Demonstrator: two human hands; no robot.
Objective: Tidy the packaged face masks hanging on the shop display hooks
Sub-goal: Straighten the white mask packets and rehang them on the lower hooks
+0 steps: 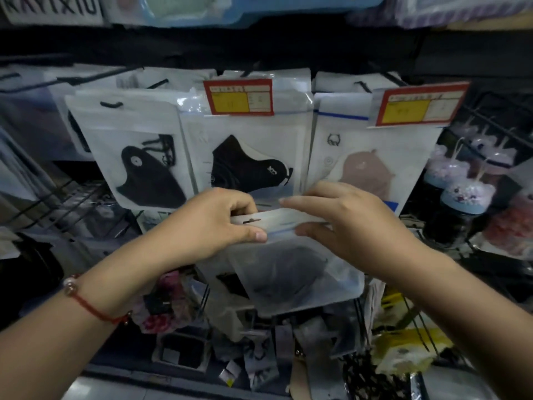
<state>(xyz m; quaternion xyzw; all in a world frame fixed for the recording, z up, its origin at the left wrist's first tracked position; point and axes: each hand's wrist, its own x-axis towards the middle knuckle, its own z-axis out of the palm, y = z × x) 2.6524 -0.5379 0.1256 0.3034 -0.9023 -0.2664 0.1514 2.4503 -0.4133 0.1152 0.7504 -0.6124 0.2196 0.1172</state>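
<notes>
A clear packet with a dark face mask (288, 272) hangs between my hands, off the hooks, just below the middle hanging row. My left hand (213, 223) pinches the left end of its white header strip, thumb in front beside the hang slot. My right hand (352, 223) holds the right end of the same strip, fingers over the top edge. Behind them hang three rows of packets: a black mask packet (135, 157) at left, a black mask packet (245, 160) in the middle, and a pink mask packet (366, 171) at right.
Red-and-yellow price tags sit on the middle hook (239, 96) and the right hook (418, 105). Black wire hooks (86, 79) jut out at upper left. Jars with fluffy tops (458, 192) stand at right. Hair accessories and small packets (173, 307) crowd the lower racks.
</notes>
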